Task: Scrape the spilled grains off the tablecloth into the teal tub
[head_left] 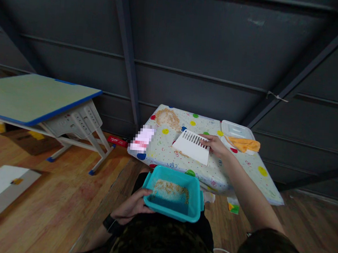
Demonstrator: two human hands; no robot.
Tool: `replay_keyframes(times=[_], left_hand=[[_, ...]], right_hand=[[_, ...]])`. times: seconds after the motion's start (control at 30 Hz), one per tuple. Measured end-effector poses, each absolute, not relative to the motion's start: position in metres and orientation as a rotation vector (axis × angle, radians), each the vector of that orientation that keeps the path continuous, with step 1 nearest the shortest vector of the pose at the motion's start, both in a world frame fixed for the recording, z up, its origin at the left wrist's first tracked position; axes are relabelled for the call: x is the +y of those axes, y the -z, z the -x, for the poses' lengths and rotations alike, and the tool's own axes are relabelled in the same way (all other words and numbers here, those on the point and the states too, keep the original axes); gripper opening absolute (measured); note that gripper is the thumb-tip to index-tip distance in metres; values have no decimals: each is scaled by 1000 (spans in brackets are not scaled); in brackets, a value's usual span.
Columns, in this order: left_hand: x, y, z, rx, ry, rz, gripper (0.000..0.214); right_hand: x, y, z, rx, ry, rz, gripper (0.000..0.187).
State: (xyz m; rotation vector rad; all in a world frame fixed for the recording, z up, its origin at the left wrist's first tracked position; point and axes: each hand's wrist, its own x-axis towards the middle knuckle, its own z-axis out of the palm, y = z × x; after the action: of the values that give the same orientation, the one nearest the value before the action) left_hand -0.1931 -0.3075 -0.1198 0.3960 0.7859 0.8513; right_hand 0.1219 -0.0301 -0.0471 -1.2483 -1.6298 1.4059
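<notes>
My left hand (134, 206) grips the near left side of a teal plastic tub (195, 189), just off the table's front edge. Inside the tub lie small tan grains or beans (169, 187) with some pale powder. My right hand (215, 144) is closed on the right end of a flat white slotted scraper (192, 149), which is held low over the table. Along the scraper's front edge is a thin line of tan grains (181, 153). A larger patch of grains (168, 118) with pale powder in it is spread on the far left of the table.
The table has a spotted cloth (240, 180). At its back right are a clear-white lid (237, 130) and an orange cloth (244, 143). A blurred-out item (142, 139) lies at the left edge. A desk (45, 96) stands left; a dark panelled wall (203, 40) rises behind.
</notes>
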Motion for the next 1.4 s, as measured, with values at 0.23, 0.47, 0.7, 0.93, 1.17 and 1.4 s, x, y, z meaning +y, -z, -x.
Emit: replay_keyframes(times=[0.23, 0.47, 0.7, 0.93, 1.17, 1.4], left_hand=[[-306, 119, 192, 803, -860, -418, 49], [-304, 123, 190, 829, -887, -390, 47], [-304, 124, 190, 838, -890, -396, 46], [-303, 121, 190, 856, -891, -414, 41], [-304, 120, 190, 847, -891, -412, 47], [-305, 118, 191, 825, -895, -420, 46]], right_hand=[[-31, 45, -149, -1523, -1276, 1311, 59], [-49, 51, -160, -1513, -1363, 1338, 55], [-69, 48, -154, -1526, -1503, 1355, 58], [-92, 24, -139, -1824, -1560, 1169, 50], [-82, 20, -135, -1684, -1421, 1196, 56], [-54, 32, -130, -1450, -1206, 1318, 66]])
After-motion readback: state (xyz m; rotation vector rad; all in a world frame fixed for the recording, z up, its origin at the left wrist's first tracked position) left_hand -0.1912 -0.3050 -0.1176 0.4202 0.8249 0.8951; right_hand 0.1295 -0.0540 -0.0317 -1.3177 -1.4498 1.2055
